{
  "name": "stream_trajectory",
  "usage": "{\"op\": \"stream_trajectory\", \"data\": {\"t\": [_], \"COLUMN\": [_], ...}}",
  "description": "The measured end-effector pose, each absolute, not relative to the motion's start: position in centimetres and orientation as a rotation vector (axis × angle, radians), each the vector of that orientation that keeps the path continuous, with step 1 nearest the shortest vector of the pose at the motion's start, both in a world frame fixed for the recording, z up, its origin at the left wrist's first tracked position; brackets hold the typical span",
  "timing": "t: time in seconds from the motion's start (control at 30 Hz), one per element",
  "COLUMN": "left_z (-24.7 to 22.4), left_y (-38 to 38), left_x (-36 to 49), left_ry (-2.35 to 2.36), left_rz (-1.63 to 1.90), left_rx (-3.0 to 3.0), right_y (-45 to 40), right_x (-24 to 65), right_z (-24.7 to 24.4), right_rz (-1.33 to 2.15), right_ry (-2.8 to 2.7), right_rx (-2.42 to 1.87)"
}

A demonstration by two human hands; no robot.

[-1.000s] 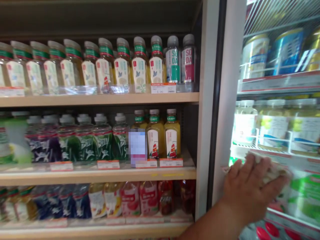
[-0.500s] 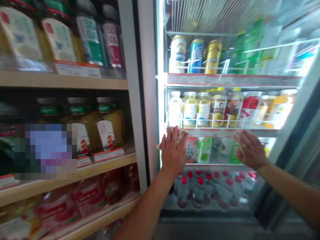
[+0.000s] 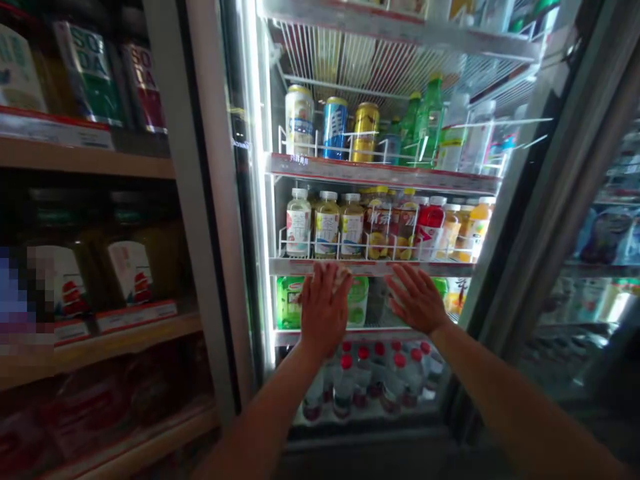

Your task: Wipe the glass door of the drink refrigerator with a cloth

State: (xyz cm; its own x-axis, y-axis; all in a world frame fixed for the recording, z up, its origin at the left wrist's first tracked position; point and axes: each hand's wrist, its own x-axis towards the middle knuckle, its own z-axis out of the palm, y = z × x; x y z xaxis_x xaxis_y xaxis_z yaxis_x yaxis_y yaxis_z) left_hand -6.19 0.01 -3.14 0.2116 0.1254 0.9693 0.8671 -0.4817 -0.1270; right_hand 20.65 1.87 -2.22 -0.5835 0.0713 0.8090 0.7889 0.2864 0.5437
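Shop shelving of pale wood runs along the left; beside it stands a lit glass-fronted drinks cooler [image 3: 250, 200]. Both hands lie flat on its glass door. The left hand [image 3: 324, 308] presses a pale crumpled cloth [image 3: 342, 275] against the pane, fingers spread; the right hand [image 3: 416, 298] is open and holds nothing, just right of it. Wiping well likely means keeping the cloth flat under the palm, with even overlapping strokes. Readable writing: "SODA" on two grey-capped bottles [image 3: 93, 70] far left; other labels blur.
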Motion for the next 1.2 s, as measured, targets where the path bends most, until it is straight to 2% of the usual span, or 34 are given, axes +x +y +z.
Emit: {"op": "stream_trajectory", "data": {"t": [0.1,0.3,0.53,0.73,0.97,1.13,1.2], "left_z": [-4.1,1.6,0.1,5.2,1.6,6.5,7.0], "left_y": [0.2,0.7,1.0,1.5,1.2,1.6,1.8], "left_x": [-5.2,-4.2,-3.1,-4.4,-4.1,-3.6,-2.9], "left_ry": [-0.844,-0.932,-0.749,-0.873,-0.706,-0.788,-0.780], "left_rz": [-1.208,-1.396,-1.114,-1.360,-1.082,-1.273,-1.306], "left_rx": [-1.819,-1.648,-1.818,-1.634,-1.806,-1.693,-1.688], "right_y": [1.8,1.7,1.9,1.9,1.9,1.7,1.7], "right_x": [20.9,21.6,21.1,21.2,21.1,21.0,20.9], "right_z": [-2.1,-2.0,-2.2,-2.3,-2.3,-2.1,-2.2], "right_rz": [-1.348,-1.362,-1.402,-1.419,-1.399,-1.397,-1.391], "right_ry": [-1.913,-2.037,-1.954,-1.940,-1.940,-1.931,-1.935], "right_rx": [-0.778,-0.726,-0.695,-0.717,-0.691,-0.680,-0.677]}}
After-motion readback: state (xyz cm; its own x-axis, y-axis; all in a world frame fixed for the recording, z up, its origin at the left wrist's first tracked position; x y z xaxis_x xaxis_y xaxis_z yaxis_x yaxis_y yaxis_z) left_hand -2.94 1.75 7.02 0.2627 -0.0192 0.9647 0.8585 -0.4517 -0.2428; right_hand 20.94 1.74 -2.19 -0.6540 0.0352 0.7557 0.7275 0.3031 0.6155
